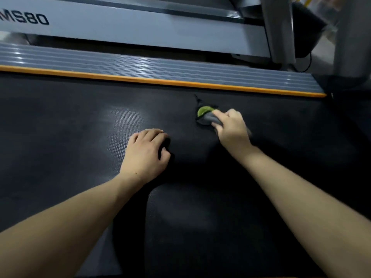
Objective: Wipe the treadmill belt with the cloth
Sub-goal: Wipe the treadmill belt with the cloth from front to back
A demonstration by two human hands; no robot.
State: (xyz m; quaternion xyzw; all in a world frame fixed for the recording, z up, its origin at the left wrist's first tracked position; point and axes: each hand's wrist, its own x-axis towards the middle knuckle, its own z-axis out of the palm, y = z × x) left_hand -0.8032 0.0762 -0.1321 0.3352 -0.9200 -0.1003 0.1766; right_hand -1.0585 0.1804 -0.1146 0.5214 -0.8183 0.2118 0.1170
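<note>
Treadmill belt (60, 137): black, fine dotted texture, fills most of the view from near edge to mid-frame; pale sheen patch left of centre.

Cloth (206, 116): small, bunched; grey w/ a green patch at its far-left end, dark edges trailing onto belt. Lies on belt, right of centre, toward the far side, near the orange strip but apart from it.

Right hand (230, 127): on top of cloth, fingers curled round the grey part, gripping it & pressing it to the belt. Forearm bare, runs in from near-right corner.

Left hand (146, 151): palm down, resting on belt left of & nearer than the cloth, well apart from it; fingers bent under at the tips, holds nothing. Forearm bare, runs in from near-left corner.

Orange strip (160, 80): narrow line along belt's far edge, running left to right.

Side rail (140, 66): grey, ribbed, just beyond orange strip, w/ light glints.

Second machine (140, 31): pale grey frame panel further back, dark lettering "MS80" at far left (partly cut off).

Upright posts (279, 29): grey, far right, blurred; dark base cover & a thin black cable beside them.
</note>
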